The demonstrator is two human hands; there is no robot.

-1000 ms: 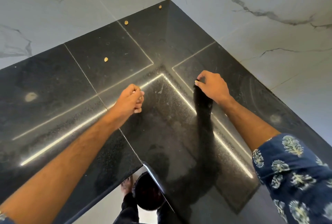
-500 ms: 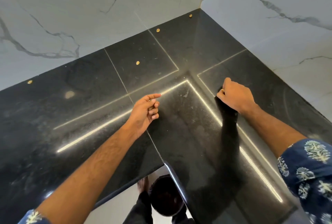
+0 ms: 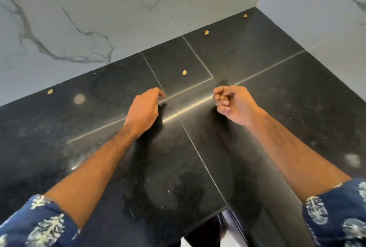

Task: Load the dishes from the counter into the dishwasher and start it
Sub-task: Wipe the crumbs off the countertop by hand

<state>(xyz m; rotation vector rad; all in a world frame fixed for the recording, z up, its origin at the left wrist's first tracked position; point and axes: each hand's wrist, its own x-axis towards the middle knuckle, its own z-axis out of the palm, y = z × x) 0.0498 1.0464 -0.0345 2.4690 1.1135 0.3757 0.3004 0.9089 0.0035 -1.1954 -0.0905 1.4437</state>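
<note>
Your left hand [image 3: 143, 111] hovers over the black desk [image 3: 59, 128], fingers loosely bent, holding nothing. Your right hand [image 3: 234, 104] is curled, pinching a small tan piece [image 3: 223, 98]. Four similar tan bits [image 3: 184, 72] lie well apart toward the marble wall [image 3: 99, 19]. No dishes or dishwasher show.

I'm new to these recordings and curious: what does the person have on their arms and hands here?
Both forearms are bare, and neither the left hand nor the right hand wears a glove or a ring that I can see. Each arm ends in a dark blue sleeve with a pale leaf or flower print: the left sleeve and the right sleeve, both pushed up near the elbow.
</note>
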